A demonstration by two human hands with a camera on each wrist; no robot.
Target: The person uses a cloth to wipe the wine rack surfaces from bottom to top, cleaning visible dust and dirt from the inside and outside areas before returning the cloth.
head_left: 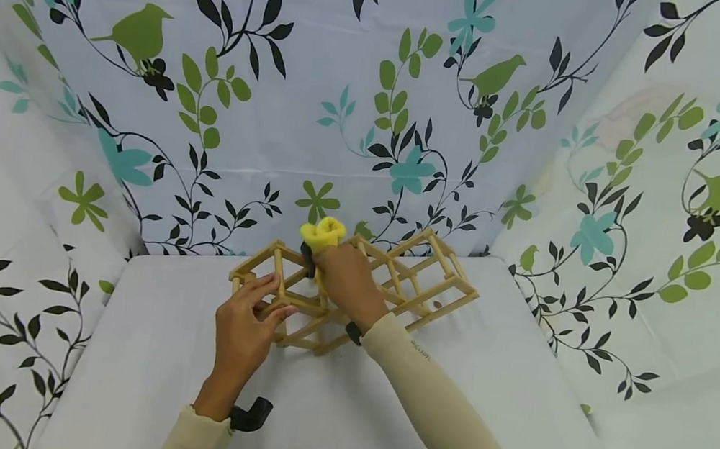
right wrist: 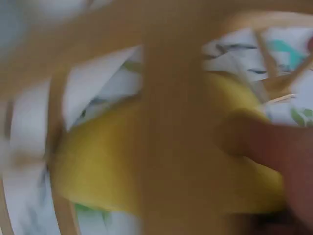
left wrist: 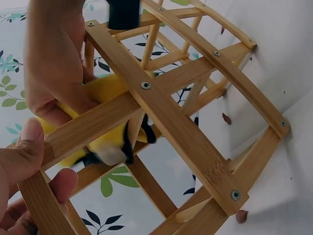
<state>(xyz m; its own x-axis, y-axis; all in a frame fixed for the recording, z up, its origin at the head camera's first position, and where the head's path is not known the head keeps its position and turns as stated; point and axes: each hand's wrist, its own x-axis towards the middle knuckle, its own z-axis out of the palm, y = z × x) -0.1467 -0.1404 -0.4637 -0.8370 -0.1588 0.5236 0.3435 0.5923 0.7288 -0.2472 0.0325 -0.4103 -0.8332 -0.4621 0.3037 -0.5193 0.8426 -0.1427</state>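
A bamboo slatted rack (head_left: 441,288), joined with screws, stands at the far edge of the white table. My left hand (head_left: 243,322) grips its left end, and in the left wrist view the thumb (left wrist: 30,142) and fingers clasp a corner slat. My right hand (head_left: 347,277) reaches over the rack's middle and holds a soft yellow cloth item (head_left: 323,232) with black and white parts. Among the slats, the yellow item (left wrist: 115,134) is pressed close to the wood. The right wrist view is blurred, with a slat crossing in front of the yellow cloth (right wrist: 100,166).
The white table (head_left: 159,350) stretches in front of the rack. Behind and beside it hang curtains (head_left: 291,124) printed with leaves, birds and flowers. Small brownish bits (left wrist: 226,118) lie near the rack. Dark straps (head_left: 253,414) sit at my wrists.
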